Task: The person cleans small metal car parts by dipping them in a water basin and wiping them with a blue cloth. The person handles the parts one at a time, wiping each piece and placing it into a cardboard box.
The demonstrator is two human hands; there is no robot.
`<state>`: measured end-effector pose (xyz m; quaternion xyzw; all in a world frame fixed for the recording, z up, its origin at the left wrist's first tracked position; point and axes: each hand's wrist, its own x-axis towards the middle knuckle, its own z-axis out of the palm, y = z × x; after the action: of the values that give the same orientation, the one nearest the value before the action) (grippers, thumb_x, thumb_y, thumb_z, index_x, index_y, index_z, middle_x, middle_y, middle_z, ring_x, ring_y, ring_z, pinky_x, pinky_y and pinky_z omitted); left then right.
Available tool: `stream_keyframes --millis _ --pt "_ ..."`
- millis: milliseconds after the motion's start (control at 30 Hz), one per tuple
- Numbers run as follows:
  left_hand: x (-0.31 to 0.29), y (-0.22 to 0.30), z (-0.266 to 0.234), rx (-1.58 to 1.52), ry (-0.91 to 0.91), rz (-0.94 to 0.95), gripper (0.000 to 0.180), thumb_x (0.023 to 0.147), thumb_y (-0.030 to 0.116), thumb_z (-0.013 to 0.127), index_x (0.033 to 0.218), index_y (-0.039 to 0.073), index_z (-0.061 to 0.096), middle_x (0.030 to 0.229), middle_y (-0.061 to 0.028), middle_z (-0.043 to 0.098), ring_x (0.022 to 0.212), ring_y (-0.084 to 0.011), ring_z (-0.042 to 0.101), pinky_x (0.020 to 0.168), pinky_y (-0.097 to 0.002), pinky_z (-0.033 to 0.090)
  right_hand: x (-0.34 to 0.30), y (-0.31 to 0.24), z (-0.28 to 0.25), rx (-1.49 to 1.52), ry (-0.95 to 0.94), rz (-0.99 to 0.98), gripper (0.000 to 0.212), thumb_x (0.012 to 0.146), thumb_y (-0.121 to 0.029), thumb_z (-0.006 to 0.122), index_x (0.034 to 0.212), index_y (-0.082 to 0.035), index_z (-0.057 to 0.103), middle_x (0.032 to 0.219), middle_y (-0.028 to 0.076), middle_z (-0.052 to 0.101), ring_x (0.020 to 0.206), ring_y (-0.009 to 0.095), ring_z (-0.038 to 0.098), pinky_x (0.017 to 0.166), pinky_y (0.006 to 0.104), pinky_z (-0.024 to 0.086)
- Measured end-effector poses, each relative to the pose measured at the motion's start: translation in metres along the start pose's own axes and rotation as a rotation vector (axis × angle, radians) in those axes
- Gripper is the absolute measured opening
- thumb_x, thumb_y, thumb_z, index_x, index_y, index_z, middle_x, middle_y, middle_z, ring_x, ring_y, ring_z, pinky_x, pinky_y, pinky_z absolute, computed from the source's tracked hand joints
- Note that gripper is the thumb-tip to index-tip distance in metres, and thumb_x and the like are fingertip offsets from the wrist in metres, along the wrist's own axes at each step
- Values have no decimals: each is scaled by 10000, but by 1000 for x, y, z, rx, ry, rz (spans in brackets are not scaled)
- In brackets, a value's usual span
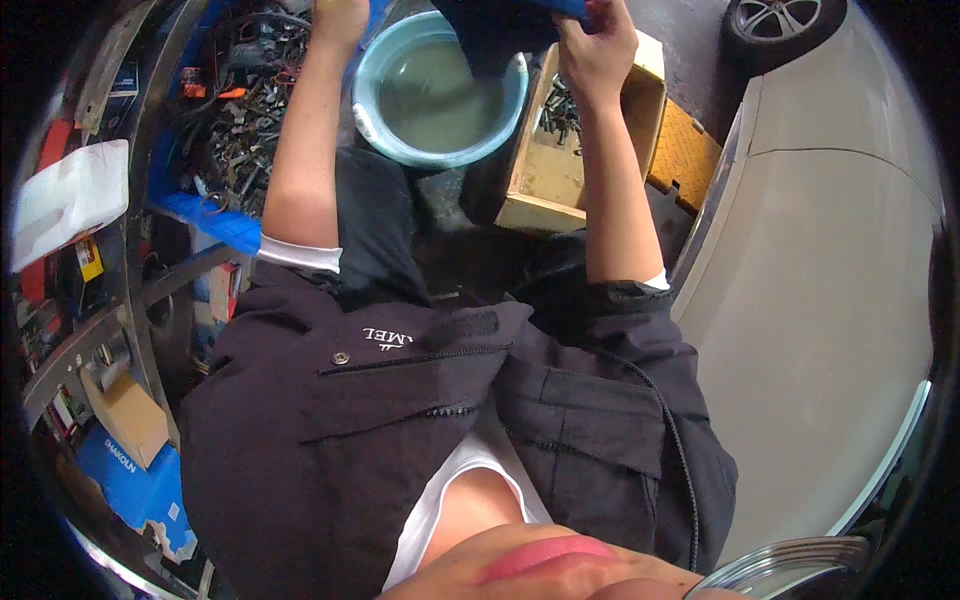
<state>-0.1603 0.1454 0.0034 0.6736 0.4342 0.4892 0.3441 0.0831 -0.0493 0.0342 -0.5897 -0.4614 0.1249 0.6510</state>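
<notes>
My right hand (600, 50) pinches the edge of a dark blue cloth (497, 38), which hangs over the far side of a light blue plastic basin (365, 125). Murky, greenish water (430, 100) stands in the basin. At the top edge of the view my left hand (342, 15) is partly cut off, so its fingers do not show. A bit of blue material (376, 14) is beside it; I cannot tell whether it belongs to the cloth. Below my right hand is a wooden box (545, 180) with several small metal fasteners (561, 110) inside.
On the left, a blue-edged tray (215, 222) is heaped with metal parts (245, 140), above a metal shelf frame (140, 260) with cartons (130, 415). A pale car (810, 250) stands close on the right, near a yellow metal piece (685, 150). A wheel (780, 22) is behind.
</notes>
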Motion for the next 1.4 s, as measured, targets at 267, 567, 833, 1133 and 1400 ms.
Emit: stream_keyframes --millis 267,567,833,1133,1400 --pt "-16 -31 -43 -30 -627 -280 307 1016 300 567 1020 10 669 918 -16 668 859 -122 643 787 -289 526 -25 58 45 -326 -553 68 354 803 -61 740 1139 -163 697 730 37 576 672 143 554 644 325 497" --pt "-148 -161 -1 333 -1009 -950 364 939 297 685 1036 -53 679 716 -85 640 572 -165 627 506 -348 549 -117 193 51 -620 -1322 640 509 712 -143 720 1218 -203 709 992 141 721 954 296 693 858 395 551" --pt "-152 -235 48 256 -253 -452 617 872 353 730 1361 29 539 1126 -188 714 966 -320 727 901 -409 555 -125 234 103 -706 -271 187 319 794 -51 686 1111 -83 664 1117 176 610 1067 383 595 947 443 491" --pt "-150 -272 94 984 -964 112 1304 554 531 922 1610 312 188 1675 -120 162 1533 -407 145 1190 -650 194 -157 286 141 -996 -824 55 1029 636 -390 904 1519 -256 394 1608 186 281 1462 427 307 1133 633 322" --pt "-179 -309 104 1119 -1121 17 1260 651 527 875 1625 300 109 1665 -129 196 1513 -393 231 1202 -602 212 -163 331 159 -1038 -1086 309 1192 641 -524 882 1605 -314 213 1683 136 120 1548 382 103 1186 649 207"
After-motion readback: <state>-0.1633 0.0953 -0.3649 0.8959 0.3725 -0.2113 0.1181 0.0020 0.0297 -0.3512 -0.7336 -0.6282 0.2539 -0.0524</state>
